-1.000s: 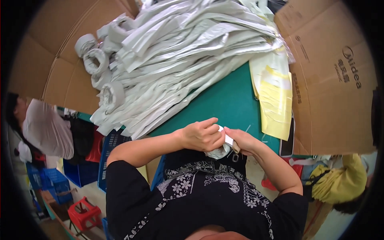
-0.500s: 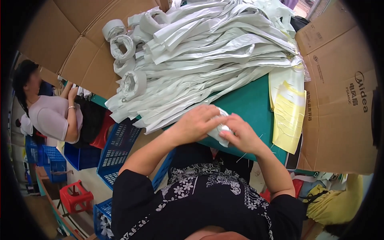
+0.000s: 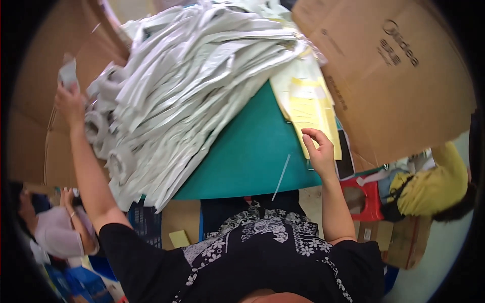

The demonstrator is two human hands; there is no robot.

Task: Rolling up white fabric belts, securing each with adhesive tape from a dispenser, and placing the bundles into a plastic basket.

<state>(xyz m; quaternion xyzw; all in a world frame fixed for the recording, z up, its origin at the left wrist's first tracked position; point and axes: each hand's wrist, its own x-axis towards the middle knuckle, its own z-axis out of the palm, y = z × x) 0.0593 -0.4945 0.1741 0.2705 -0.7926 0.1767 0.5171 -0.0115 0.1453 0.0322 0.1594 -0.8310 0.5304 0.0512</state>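
Observation:
My left hand (image 3: 69, 105) is stretched out to the far left, its fingers closed on a small white fabric roll (image 3: 67, 70), blurred by motion, in front of a cardboard panel. Beside it lie several white rolled bands (image 3: 121, 164) at the left edge of a large heap of long white fabric strips (image 3: 202, 76). My right hand (image 3: 322, 154) hovers at the right side of the green table (image 3: 237, 151), thumb and fingers apart. It is by the lower end of a yellow sheet (image 3: 309, 108) with pale threads on it. A thin white strip (image 3: 282, 177) lies at the table's near edge.
Cardboard walls stand at left (image 3: 30, 126) and right (image 3: 394, 91). A dark flat object (image 3: 345, 156) lies beside the yellow sheet. A red stool (image 3: 371, 199) and a person in yellow (image 3: 429, 184) are at right. Another person (image 3: 63, 232) sits at lower left, near blue crates (image 3: 144, 222).
My hands have parted: the left has swung far left with the white roll, and the right has let go and moved right. The whole view has turned.

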